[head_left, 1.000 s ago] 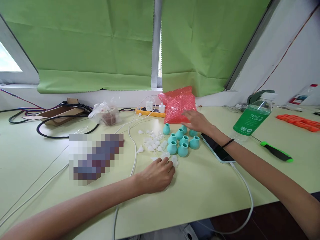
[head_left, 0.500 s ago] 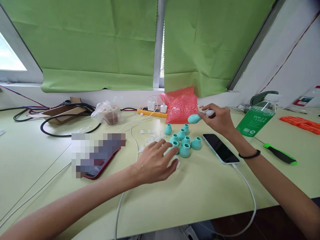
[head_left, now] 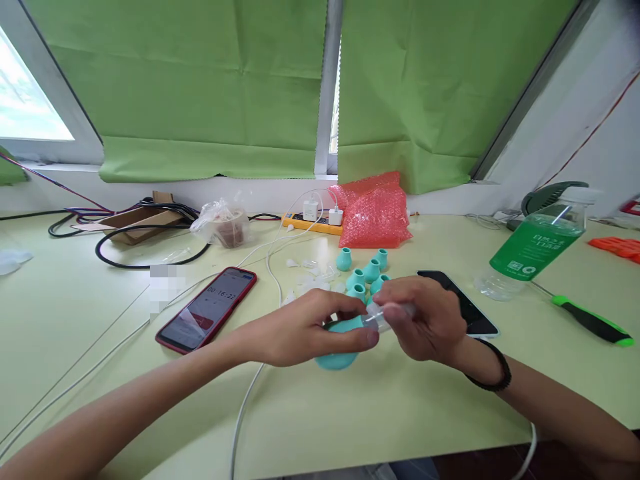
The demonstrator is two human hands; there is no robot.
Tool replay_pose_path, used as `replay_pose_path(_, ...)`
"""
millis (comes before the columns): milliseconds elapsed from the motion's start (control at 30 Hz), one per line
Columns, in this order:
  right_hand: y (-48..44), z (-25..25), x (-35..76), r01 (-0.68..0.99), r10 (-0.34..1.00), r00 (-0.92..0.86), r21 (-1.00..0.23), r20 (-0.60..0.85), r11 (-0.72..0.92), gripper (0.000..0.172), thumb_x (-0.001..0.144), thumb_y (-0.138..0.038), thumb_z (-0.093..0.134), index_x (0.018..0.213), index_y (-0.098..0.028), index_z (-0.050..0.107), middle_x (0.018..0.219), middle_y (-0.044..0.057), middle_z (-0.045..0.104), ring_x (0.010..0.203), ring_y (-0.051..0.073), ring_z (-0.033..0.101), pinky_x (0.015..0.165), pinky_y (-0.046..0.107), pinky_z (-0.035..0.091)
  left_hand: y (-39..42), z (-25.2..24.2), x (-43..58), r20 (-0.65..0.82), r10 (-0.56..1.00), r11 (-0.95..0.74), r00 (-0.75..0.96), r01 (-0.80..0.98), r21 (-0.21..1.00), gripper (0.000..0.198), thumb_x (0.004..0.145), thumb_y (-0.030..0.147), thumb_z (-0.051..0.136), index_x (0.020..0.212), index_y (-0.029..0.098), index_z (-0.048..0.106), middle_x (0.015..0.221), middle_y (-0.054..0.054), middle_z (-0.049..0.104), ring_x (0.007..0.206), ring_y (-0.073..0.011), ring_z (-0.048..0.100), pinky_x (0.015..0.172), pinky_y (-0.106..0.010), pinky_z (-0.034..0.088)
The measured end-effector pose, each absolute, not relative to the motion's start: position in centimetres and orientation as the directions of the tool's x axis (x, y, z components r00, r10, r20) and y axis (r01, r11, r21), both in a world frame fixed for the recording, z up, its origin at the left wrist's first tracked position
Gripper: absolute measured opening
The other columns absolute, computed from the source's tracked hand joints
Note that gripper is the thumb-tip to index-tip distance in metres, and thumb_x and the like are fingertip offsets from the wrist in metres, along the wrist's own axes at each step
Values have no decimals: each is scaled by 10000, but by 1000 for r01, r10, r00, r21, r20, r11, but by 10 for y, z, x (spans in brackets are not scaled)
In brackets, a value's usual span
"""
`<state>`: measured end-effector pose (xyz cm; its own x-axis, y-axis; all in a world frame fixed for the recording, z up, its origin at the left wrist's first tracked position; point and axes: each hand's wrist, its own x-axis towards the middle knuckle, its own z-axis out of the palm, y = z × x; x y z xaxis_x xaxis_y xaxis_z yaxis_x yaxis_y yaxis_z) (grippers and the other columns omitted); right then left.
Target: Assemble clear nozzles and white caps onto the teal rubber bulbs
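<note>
My left hand is closed around a teal rubber bulb, its neck pointing right. At that neck sits a clear plastic nozzle, gripped by the curled fingers of my right hand. How far the nozzle fits on the bulb I cannot make out. Just behind my hands stand several more teal bulbs, mouths up, some partly covered by my right hand. To their left lie small translucent plastic pieces, loosely scattered.
A red-cased phone lies left, another phone beside my right hand. Right of it are a green-labelled bottle and a screwdriver. Behind are red bubble wrap and an orange power strip. White cables cross the table.
My right hand has come down and left with the bulb and nozzle. My left hand, open before beside the standing bulbs, now grips the bulb. The view has shifted slightly.
</note>
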<state>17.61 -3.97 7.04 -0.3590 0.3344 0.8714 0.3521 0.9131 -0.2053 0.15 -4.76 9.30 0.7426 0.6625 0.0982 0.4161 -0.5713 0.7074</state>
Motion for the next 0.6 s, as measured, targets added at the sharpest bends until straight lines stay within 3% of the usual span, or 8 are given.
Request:
replay_pose_path(100, -40, 69, 171, 182, 748, -305, -735, 589, 653, 267, 812, -345, 428, 590, -202, 465, 440, -48, 456, 345, 60, 384, 327, 188, 299, -41, 91, -1, 57, 618, -550, 784, 379, 744, 313, 798, 401, 418, 852, 145, 591, 710, -5, 546, 632, -109, 482, 533, -197, 375)
replay_pose_path(167, -37, 70, 166, 27, 871, -323, -916, 370, 400, 300, 789, -402, 444, 578, -188, 456, 423, -57, 410, 324, 48, 332, 302, 174, 245, -36, 91, -3, 55, 590, -554, 806, 354, 754, 295, 795, 380, 426, 826, 140, 595, 699, -5, 544, 630, -108, 478, 542, -196, 375)
replay_pose_path(267, -25, 70, 163, -74, 895, -428, -992, 124, 102, 332, 783, -424, 423, 552, -187, 411, 321, -99, 267, 278, 36, 193, 306, 178, 222, -29, 91, -7, 93, 577, -580, 811, 327, 746, 234, 768, 340, 469, 795, 144, 593, 672, 7, 529, 619, -101, 457, 558, -196, 372)
replay_pose_path(333, -13, 66, 164, -40, 905, -412, -994, 108, 101, 342, 800, -438, 379, 559, -196, 363, 307, -112, 207, 279, 40, 157, 318, 183, 213, -24, 92, -9, 150, 630, -546, 762, 298, 783, 203, 753, 322, 485, 769, 146, 584, 668, 6, 529, 621, -103, 462, 557, -198, 377)
replay_pose_path(367, -7, 62, 164, 15, 915, -365, -981, 173, 192, 338, 808, -448, 360, 579, -199, 352, 326, -106, 230, 289, 46, 184, 330, 185, 209, -21, 92, -10, 176, 674, -500, 718, 267, 824, 199, 750, 318, 485, 752, 142, 578, 675, -1, 539, 626, -107, 478, 558, -203, 386)
replay_pose_path(433, 4, 52, 166, 264, 875, -282, -845, 393, 465, 304, 814, -451, 359, 648, -197, 375, 404, -78, 334, 341, 63, 299, 375, 194, 221, -15, 92, -12, 219, 768, -382, 602, 156, 911, 195, 745, 314, 488, 735, 133, 560, 704, -25, 568, 640, -124, 524, 567, -224, 416)
replay_pose_path(533, 15, 36, 167, 685, 691, -417, -296, 590, 666, 238, 808, -416, 417, 759, -184, 444, 541, -18, 495, 462, 102, 443, 463, 232, 243, -7, 89, -12, 238, 878, -262, 415, 1, 965, 177, 715, 305, 535, 757, 134, 520, 650, -32, 584, 586, -142, 561, 564, -265, 444)
replay_pose_path(600, 20, 27, 166, 744, 581, -570, 65, 581, 664, 212, 815, -378, 436, 784, -173, 481, 652, 26, 562, 533, 128, 492, 511, 258, 246, -3, 85, -11, 213, 921, -219, 325, -19, 976, 193, 708, 317, 550, 773, 143, 498, 547, -7, 554, 506, -135, 543, 512, -253, 430)
